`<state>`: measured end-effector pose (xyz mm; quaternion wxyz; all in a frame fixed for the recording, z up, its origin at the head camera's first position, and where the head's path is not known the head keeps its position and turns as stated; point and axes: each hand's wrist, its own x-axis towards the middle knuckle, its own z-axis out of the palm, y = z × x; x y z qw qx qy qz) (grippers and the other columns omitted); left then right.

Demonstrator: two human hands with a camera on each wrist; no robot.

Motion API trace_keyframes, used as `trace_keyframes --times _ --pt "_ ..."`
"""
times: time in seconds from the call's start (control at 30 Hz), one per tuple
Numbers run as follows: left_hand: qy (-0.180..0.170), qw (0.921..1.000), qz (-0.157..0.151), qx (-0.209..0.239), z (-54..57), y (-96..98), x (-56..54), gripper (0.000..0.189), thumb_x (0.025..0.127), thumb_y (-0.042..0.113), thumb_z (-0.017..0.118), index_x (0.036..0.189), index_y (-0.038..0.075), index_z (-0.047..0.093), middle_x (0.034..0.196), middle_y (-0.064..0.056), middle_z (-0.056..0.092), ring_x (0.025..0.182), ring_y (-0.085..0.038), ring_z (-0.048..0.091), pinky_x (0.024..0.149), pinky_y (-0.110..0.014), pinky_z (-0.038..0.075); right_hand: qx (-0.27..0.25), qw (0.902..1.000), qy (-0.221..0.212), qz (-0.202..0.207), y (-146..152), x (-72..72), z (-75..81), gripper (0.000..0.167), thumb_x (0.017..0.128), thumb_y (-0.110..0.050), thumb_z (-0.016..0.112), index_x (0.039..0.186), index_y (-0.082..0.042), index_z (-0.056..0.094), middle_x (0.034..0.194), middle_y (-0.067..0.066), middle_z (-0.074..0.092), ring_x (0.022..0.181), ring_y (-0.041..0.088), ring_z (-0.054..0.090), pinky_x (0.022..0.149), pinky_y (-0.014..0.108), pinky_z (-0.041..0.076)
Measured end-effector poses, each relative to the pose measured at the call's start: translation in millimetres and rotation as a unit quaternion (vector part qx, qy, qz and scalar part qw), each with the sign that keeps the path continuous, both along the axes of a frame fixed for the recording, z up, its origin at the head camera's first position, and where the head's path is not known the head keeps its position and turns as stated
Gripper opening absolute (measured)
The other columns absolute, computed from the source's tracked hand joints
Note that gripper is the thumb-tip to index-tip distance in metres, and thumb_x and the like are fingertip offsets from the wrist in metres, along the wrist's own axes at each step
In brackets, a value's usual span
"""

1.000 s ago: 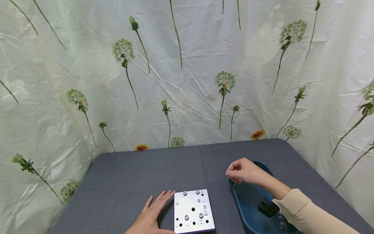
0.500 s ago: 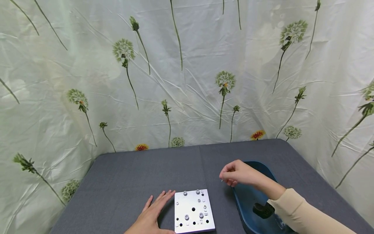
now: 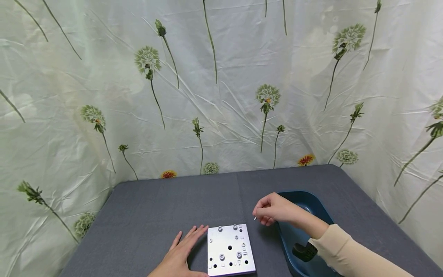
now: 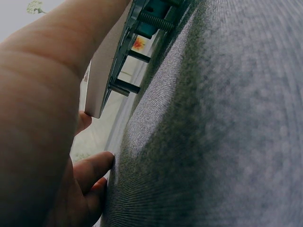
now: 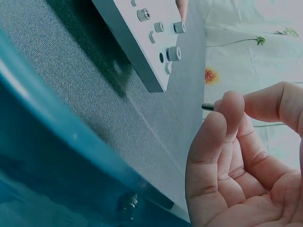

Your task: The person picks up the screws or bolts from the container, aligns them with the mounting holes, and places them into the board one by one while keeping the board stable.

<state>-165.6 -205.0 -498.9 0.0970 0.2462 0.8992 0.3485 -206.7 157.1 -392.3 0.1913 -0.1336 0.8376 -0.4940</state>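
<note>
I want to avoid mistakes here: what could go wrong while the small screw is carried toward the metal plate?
1. The right hand pinches the screw only by its fingertips; it might slip and fall onto the grey table.
2. The left hand only lies flat beside the metal plate, so the plate may shift when pressed.
3. The sleeve hangs over the blue tray and could catch its rim.

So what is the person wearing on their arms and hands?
Both hands are bare: no gloves, rings or watch show. The right hand comes out of a long, plain cream-beige sleeve that ends at the wrist. The left hand shows only to the wrist, so any sleeve there is out of view.
</note>
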Motion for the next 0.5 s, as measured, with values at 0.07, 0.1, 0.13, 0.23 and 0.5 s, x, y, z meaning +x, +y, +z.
trace_keyframes --times 0.07,0.1,0.13,0.23,0.5 --pt "0.000 1.0000 -0.001 0.001 0.4 0.3 0.1 0.110 0.076 0.064 0.091 0.168 0.044 0.033 0.173 -0.003 0.042 0.159 -0.049 0.034 0.118 -0.088 0.013 0.001 1.0000 0.000 0.001 -2 -0.5 -1.3 0.021 0.099 -0.013 0.067 0.101 0.005 0.077 0.076 0.000 0.071 0.068 0.011 0.065 0.068 0.031 0.062" --pt "0.000 1.0000 -0.001 0.001 0.8 0.4 0.2 0.110 0.076 0.064 0.091 0.168 0.044 0.033 0.173 -0.003 0.042 0.159 -0.050 0.034 0.118 -0.088 0.013 0.002 1.0000 0.000 0.002 -3 -0.8 -1.9 0.021 0.099 -0.013 0.067 0.101 0.005 0.077 0.076 0.000 0.071 0.068 0.011 0.065 0.068 0.031 0.062" --pt "0.002 1.0000 -0.001 0.000 1.0 0.6 0.3 0.111 0.076 0.064 0.091 0.168 0.043 0.033 0.173 -0.004 0.042 0.159 -0.050 0.034 0.117 -0.088 0.013 0.002 1.0000 0.000 0.003 -3 -1.1 -2.5 0.021 0.099 -0.012 0.067 0.101 0.005 0.077 0.076 0.000 0.071 0.068 0.011 0.065 0.067 0.031 0.062" --pt "0.003 1.0000 0.000 -0.001 2.0 1.4 0.6 0.112 0.075 0.064 0.092 0.168 0.041 0.034 0.173 -0.004 0.042 0.159 -0.051 0.034 0.117 -0.089 0.013 0.001 1.0000 -0.001 0.004 -6 -2.0 -3.8 0.019 0.099 -0.012 0.067 0.100 0.004 0.077 0.075 0.000 0.071 0.067 0.010 0.065 0.066 0.029 0.061" --pt "0.004 0.9999 0.006 -0.007 3.1 2.9 1.4 0.114 0.074 0.065 0.092 0.168 0.038 0.035 0.173 -0.005 0.043 0.159 -0.051 0.035 0.118 -0.088 0.012 -0.009 0.9999 -0.008 0.010 -14 -3.2 -8.5 0.019 0.099 -0.012 0.067 0.100 0.004 0.077 0.077 0.001 0.071 0.068 0.011 0.066 0.066 0.027 0.061"
